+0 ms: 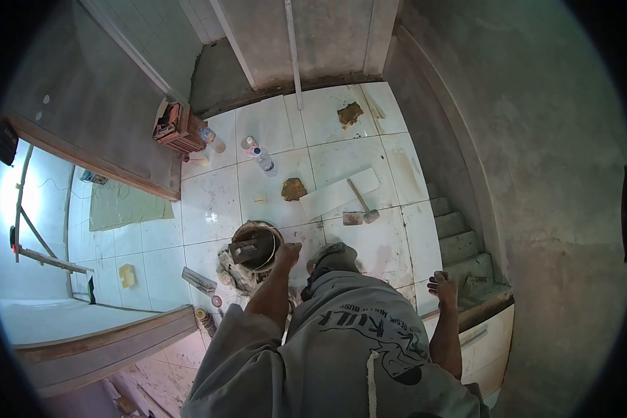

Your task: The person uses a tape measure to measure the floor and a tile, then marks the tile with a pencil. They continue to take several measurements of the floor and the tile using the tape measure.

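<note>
My left hand (289, 256) is closed, beside the right rim of a dirty bucket (279, 235). What the fingers hold, if anything, is hidden. A dark, flat tool (255, 249) lies across the bucket's mouth, and crumpled, stained cloth (234, 276) is bunched below it. To the bucket's left, a flat-bladed trowel (199, 280) rests on the tiles. My right hand (442, 287) hangs open with its fingers apart and loosely curled, near the stairs. Ahead of me, a mallet (361, 198) lies with its handle over a long white tile piece (338, 193); a small grey block (352, 218) is close by.
Concrete stairs (456, 233) drop along the right wall. Two broken holes (294, 189) show in the white tile floor (272, 174). Plastic bottles (263, 160) stand near a stack of bricks (181, 132). A pole (292, 56) rises at the back; a wooden sill (108, 341) borders the left.
</note>
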The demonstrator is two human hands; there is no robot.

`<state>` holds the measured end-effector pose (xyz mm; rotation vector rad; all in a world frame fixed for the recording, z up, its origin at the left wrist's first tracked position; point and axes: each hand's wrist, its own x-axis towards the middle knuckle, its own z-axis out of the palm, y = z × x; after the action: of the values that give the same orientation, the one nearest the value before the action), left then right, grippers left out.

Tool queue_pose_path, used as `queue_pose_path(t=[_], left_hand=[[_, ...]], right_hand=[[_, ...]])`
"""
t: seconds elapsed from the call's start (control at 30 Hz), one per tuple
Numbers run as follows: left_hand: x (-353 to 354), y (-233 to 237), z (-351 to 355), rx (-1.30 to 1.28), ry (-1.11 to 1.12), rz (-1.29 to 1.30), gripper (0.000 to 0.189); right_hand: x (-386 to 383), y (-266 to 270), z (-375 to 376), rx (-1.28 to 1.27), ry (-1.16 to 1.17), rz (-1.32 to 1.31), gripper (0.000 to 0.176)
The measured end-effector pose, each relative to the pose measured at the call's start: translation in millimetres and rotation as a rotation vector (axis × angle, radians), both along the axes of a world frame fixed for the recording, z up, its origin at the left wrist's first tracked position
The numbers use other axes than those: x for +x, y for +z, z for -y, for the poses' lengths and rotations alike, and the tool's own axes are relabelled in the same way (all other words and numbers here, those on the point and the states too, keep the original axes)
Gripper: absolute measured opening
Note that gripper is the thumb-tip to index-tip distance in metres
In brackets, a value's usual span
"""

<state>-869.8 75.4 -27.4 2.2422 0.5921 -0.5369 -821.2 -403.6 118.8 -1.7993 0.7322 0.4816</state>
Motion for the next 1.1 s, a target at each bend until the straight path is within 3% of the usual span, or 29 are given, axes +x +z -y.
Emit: queue_pose_path(t=[0.03, 0.1, 0.13, 0.2, 0.23, 0.3, 0.33, 0.43, 0.5, 0.53, 0.57, 0.6, 0.63, 0.67, 0.7, 0.83, 0.9, 0.93, 1.1], left_hand=[[-3.4, -2.4, 0.7, 0.0, 0.002, -0.003, 0.029], [-7.5, -10.7, 0.8, 0.218, -0.312, 0.124, 0.023], [-10.2, -16.0, 1.0, 0.218, -0.315, 0.123, 0.023], [-15.4, -21.3, 3.1, -0.062, 0.062, 0.097, 0.017], [-17.1, -20.6, 1.6, -0.065, 0.047, 0.096, 0.017], [-21.5, -16.7, -6.0, 0.309, -0.362, 0.186, 0.013], [-29.9, -41.4, -9.6, -0.114, 0.075, 0.239, 0.009], [-33.5, -55.7, -24.2, -0.131, 0.057, 0.154, 0.013], [-28.9, -36.7, -30.4, 0.426, -0.622, 0.282, 0.021], [-46.5, -131.8, -66.7, -0.245, -0.149, 0.396, 0.025], [-45.7, -145.1, -75.9, -0.542, -0.057, 0.319, 0.02], [-17.2, -18.0, -41.3, -0.592, 0.533, -0.328, 0.014], [-6.0, 8.7, -25.8, -0.549, 0.53, -0.269, 0.011], [5.9, 32.5, -21.9, -0.503, 0.414, -0.28, 0.014], [18.8, 44.2, -22.1, -0.454, 0.312, -0.281, 0.018], [83.1, 48.1, -44.3, -0.366, 0.017, -0.341, 0.024], [110.8, 63.7, -47.3, -0.312, -0.094, -0.369, 0.029], [127.2, 75.5, -37.0, -0.101, -0.12, -0.355, 0.028], [208.2, 107.5, 6.7, -0.011, -0.215, -0.266, 0.028]], right_hand=[[2.3, -0.6, -0.3, 0.0, 0.002, -0.003, 0.03], [6.1, 0.3, -1.3, -0.002, 0.016, 0.005, 0.03], [7.4, 2.6, -3.0, -0.001, 0.012, 0.003, 0.03], [9.5, 6.8, -7.4, -0.022, 0.041, 0.009, 0.029], [10.6, 5.9, -8.0, -0.024, 0.027, 0.008, 0.029], [10.7, -0.9, -5.8, -0.016, 0.068, 0.017, 0.03], [10.4, -4.7, -5.0, -0.007, 0.06, 0.025, 0.03], [7.7, -7.8, -7.5, 0.004, 0.04, 0.056, 0.03], [3.5, -13.4, -7.1, 0.01, 0.007, 0.096, 0.029], [1.4, -15.9, -8.1, -0.039, 0.018, 0.14, 0.028], [0.0, -22.5, -7.0, -0.077, 0.001, 0.135, 0.027], [-4.2, -33.6, -6.6, -0.111, -0.019, 0.17, 0.029], [-7.4, -19.9, -12.7, -0.162, -0.031, 0.144, 0.031], [-13.1, -42.4, -12.0, -0.261, -0.063, 0.187, 0.033], [-14.1, -4.3, -19.1, -0.368, -0.001, 0.114, 0.033], [-36.1, 6.7, -22.7, -0.233, -0.19, 0.04, 0.04], [-53.3, -2.4, -26.7, -0.224, -0.296, 0.039, 0.04], [-62.3, -8.1, -29.0, -0.229, -0.356, 0.037, 0.039], [-117.3, -35.3, -41.7, -0.181, -0.622, 0.027, 0.036]])
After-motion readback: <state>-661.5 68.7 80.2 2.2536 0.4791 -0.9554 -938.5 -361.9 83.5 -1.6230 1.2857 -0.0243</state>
